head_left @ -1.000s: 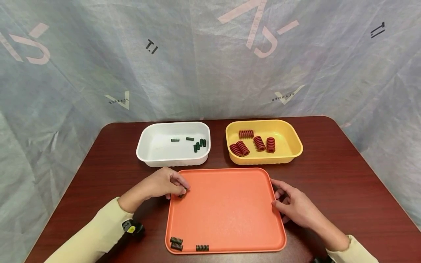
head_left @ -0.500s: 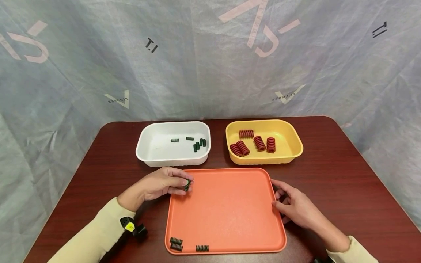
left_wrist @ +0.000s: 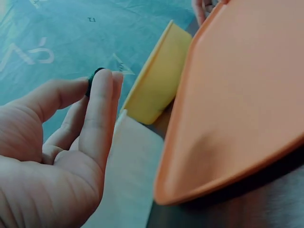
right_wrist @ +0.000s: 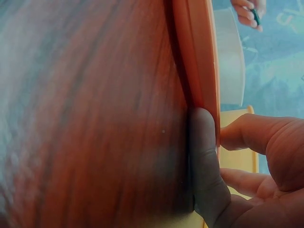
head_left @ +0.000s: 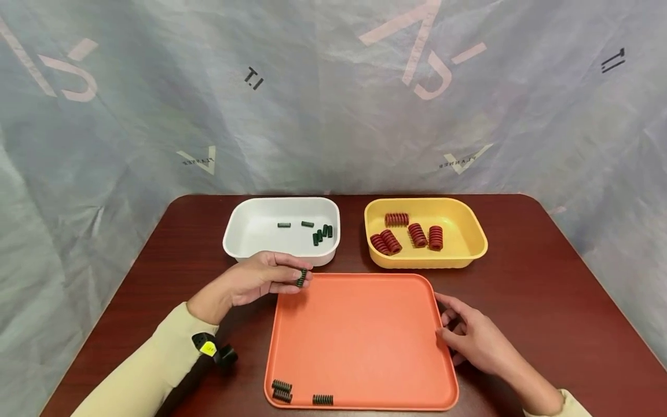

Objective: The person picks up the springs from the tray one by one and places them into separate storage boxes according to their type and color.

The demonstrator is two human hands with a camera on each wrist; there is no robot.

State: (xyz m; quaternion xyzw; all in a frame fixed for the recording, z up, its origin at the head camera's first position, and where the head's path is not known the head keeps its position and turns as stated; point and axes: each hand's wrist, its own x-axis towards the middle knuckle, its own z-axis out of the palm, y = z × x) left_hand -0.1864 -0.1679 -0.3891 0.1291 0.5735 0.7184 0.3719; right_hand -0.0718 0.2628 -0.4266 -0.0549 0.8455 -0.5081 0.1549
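Between thumb and fingertips, my left hand (head_left: pixel 257 282) pinches a small dark green coil spring (head_left: pixel 301 278) over the far left corner of the orange tray (head_left: pixel 359 341). The left wrist view shows just the end of that spring (left_wrist: pixel 94 81) between the fingers. My right hand (head_left: pixel 482 341) grips the tray's right rim, thumb on one side and a finger on the other in the right wrist view. Along the tray's near left edge lie two dark springs (head_left: pixel 282 391) side by side, with another dark spring (head_left: pixel 323 399) to their right.
Behind the tray, a white bin (head_left: pixel 250 240) holds several small green springs (head_left: pixel 315 238). To its right, a yellow bin (head_left: pixel 461 231) contains several thicker red springs (head_left: pixel 397 219). A grey printed curtain (head_left: pixel 333 104) hangs behind the dark wooden table (head_left: pixel 537 266).
My left hand has lifted the green spring from the tray's left side and moved it up toward the white bin. My right hand stays at the rim. The head view has tilted slightly.
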